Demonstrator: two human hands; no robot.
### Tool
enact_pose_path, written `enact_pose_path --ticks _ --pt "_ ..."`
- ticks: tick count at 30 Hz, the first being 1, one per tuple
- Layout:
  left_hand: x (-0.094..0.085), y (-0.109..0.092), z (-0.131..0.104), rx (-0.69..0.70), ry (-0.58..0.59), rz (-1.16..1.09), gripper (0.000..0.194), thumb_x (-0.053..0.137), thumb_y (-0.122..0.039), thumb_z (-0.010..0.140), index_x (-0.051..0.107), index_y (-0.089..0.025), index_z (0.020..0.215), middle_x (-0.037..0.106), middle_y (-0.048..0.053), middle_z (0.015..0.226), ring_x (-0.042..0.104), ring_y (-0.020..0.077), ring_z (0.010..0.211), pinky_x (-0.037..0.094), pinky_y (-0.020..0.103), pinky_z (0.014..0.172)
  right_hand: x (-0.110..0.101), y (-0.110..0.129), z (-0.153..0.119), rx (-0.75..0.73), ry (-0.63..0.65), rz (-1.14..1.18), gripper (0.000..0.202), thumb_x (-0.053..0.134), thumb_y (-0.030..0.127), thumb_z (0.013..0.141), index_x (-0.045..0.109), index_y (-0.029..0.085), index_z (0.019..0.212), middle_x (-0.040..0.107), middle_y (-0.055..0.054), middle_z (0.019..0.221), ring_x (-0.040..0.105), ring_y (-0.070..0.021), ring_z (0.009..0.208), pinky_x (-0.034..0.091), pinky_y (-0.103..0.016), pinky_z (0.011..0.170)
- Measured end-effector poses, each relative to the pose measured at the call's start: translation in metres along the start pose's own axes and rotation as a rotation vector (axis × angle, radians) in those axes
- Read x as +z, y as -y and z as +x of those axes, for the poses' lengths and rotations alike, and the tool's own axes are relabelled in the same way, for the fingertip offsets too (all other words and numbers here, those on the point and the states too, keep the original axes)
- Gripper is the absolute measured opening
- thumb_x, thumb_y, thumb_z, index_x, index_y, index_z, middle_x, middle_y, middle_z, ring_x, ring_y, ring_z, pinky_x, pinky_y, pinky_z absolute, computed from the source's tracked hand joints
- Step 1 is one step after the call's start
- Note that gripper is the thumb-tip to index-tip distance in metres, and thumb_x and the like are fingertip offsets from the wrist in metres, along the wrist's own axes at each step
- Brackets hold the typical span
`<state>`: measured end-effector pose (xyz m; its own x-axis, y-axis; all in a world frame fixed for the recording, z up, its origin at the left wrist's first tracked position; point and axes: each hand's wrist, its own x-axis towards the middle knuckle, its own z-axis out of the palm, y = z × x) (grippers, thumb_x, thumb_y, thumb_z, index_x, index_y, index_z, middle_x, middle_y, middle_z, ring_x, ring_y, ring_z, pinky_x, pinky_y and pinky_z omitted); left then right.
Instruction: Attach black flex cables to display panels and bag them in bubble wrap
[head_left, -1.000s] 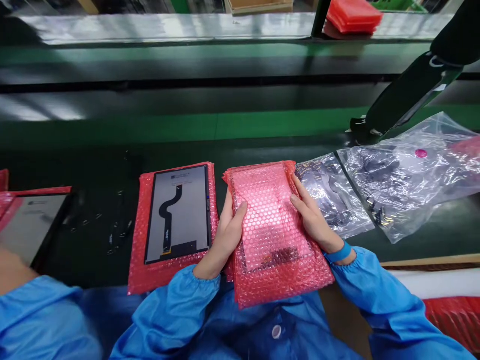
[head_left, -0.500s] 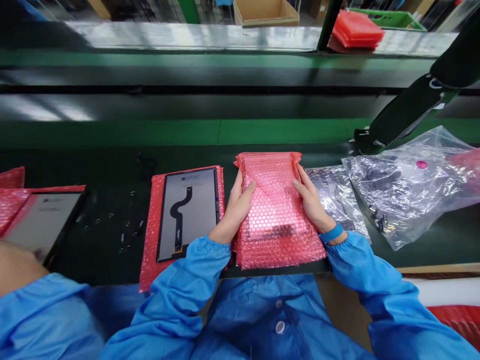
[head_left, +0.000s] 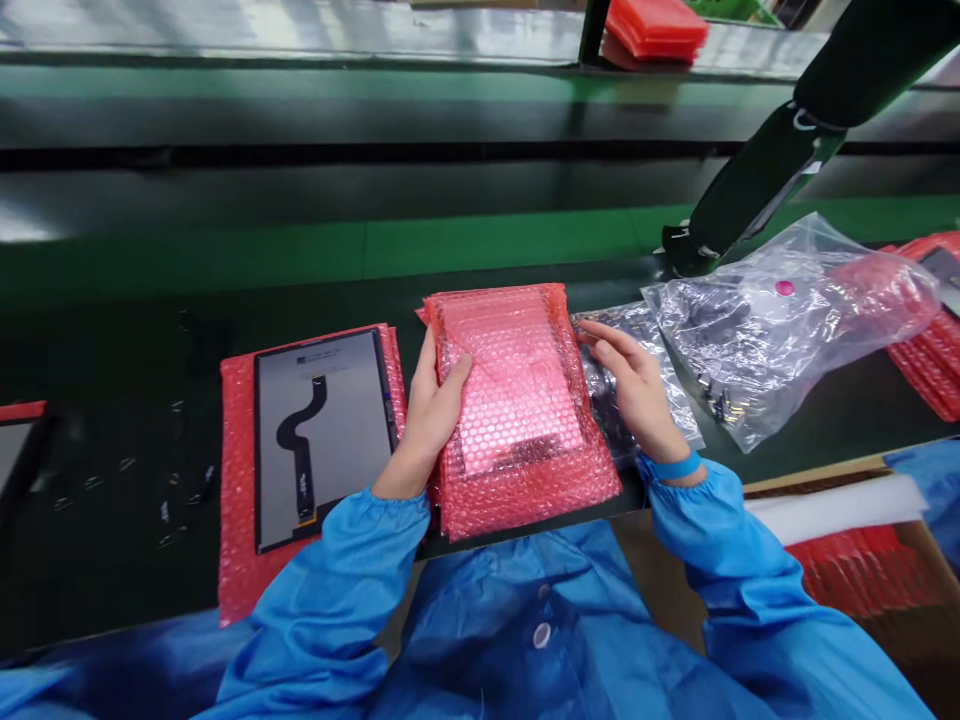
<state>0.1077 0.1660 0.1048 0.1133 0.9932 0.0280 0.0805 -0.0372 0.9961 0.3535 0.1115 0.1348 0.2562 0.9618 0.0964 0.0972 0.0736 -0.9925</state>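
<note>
A stack of pink bubble-wrap bags (head_left: 517, 400) lies in front of me, with a flat panel showing through the top one. My left hand (head_left: 431, 415) grips the stack's left edge, thumb on top. Just off the right edge, my right hand (head_left: 634, 385) is open, its fingers stretched over a clear bag of dark parts (head_left: 611, 400). To the left, a grey-backed display panel (head_left: 352, 430) with a black S-shaped flex cable (head_left: 300, 440) rests on another pink bubble-wrap bag (head_left: 238, 480).
A large clear plastic bag (head_left: 780, 320) sits at the right, near a black jointed arm (head_left: 750, 190). Small dark parts (head_left: 169, 510) are scattered at the left. Red bags stand on the back ledge (head_left: 652, 30). A carton with red bags (head_left: 862, 570) is below the right edge.
My right hand has let go of the stack's right edge and moved slightly right, fingers stretched out. My left hand keeps its grip. The view has turned to the right.
</note>
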Motion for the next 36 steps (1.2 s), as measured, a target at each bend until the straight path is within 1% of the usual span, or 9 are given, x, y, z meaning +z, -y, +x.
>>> enact_pose_path --ticks 2,5,10,14,20,23,27,32,36 --pt "-0.005 -0.002 -0.008 0.066 -0.050 0.128 0.069 0.066 -0.050 0.098 0.043 -0.029 0.160 0.034 0.006 0.173 0.029 0.0279 0.161 0.023 0.045 0.134 -0.024 0.016 -0.021 -0.001 -0.038 -0.042 0.034 0.071 0.055 0.095 0.079 0.027 0.113 0.081 -0.007 0.110 0.077 -0.0229 0.097 0.062 -0.046 0.097" --pt "-0.015 -0.016 -0.036 0.188 -0.106 0.341 0.057 0.065 -0.052 0.099 0.054 -0.028 0.150 0.035 0.009 0.172 0.028 0.0297 0.162 0.024 0.050 0.134 -0.057 0.028 -0.062 0.079 -0.117 -0.098 0.031 0.072 0.052 0.095 0.080 0.023 0.104 0.077 -0.004 0.081 0.071 -0.0174 0.062 0.064 -0.037 0.070" --pt "-0.019 -0.048 -0.098 0.436 0.047 0.493 0.043 0.069 -0.045 0.097 0.064 -0.031 0.137 0.059 0.008 0.155 0.051 0.0299 0.148 0.042 0.055 0.125 -0.080 0.013 -0.126 0.262 -0.156 -0.104 0.023 0.076 0.042 0.092 0.079 0.019 0.095 0.072 -0.002 0.067 0.063 -0.0146 0.050 0.051 -0.027 0.049" --pt "-0.017 -0.045 -0.120 0.483 0.262 0.590 0.051 0.077 -0.039 0.092 0.064 -0.032 0.140 0.057 0.010 0.156 0.050 0.0329 0.149 0.044 0.057 0.124 -0.058 0.006 -0.159 0.399 0.030 -0.020 0.022 0.072 0.039 0.096 0.080 0.018 0.094 0.069 -0.002 0.060 0.062 -0.0154 0.047 0.050 -0.026 0.046" --pt "-0.012 -0.043 -0.117 0.386 0.133 0.502 0.012 0.070 -0.028 0.097 0.079 -0.029 0.105 0.071 0.006 0.139 0.066 0.0270 0.131 0.054 0.050 0.114 -0.005 0.021 -0.167 0.374 0.398 -0.008 0.024 0.071 0.039 0.098 0.082 0.020 0.106 0.073 -0.002 0.064 0.062 -0.0139 0.046 0.052 -0.026 0.051" --pt "-0.006 -0.054 -0.113 0.269 0.087 0.420 0.015 0.066 -0.035 0.100 0.079 -0.027 0.101 0.073 0.006 0.133 0.069 0.0260 0.124 0.054 0.047 0.112 0.014 0.024 -0.163 0.424 0.396 0.026 0.029 0.070 0.042 0.098 0.076 0.020 0.115 0.075 -0.001 0.070 0.062 -0.0128 0.048 0.051 -0.024 0.050" --pt "0.000 -0.065 -0.109 0.173 0.046 0.349 0.025 0.062 -0.042 0.102 0.080 -0.026 0.097 0.075 0.006 0.127 0.070 0.0261 0.118 0.053 0.047 0.110 0.031 0.027 -0.156 0.542 0.357 0.175 0.035 0.072 0.053 0.094 0.066 0.020 0.086 0.073 -0.001 0.068 0.058 -0.0104 0.040 0.044 -0.020 0.040" --pt "0.003 -0.069 -0.105 0.173 0.031 0.352 0.029 0.062 -0.045 0.102 0.082 -0.027 0.093 0.074 0.005 0.130 0.068 0.0278 0.121 0.050 0.053 0.113 0.040 0.033 -0.150 0.723 0.405 0.494 0.051 0.070 0.063 0.091 0.062 0.019 0.065 0.061 0.000 0.045 0.048 -0.0101 0.027 0.032 -0.019 0.030" --pt "0.003 -0.068 -0.101 0.193 0.069 0.293 0.027 0.064 -0.045 0.101 0.083 -0.028 0.092 0.068 0.004 0.143 0.063 0.0280 0.132 0.047 0.052 0.120 0.045 0.031 -0.150 0.781 0.300 0.640 0.056 0.068 0.063 0.089 0.067 0.017 0.057 0.045 0.003 0.032 0.033 -0.0077 0.021 0.025 -0.020 0.027"
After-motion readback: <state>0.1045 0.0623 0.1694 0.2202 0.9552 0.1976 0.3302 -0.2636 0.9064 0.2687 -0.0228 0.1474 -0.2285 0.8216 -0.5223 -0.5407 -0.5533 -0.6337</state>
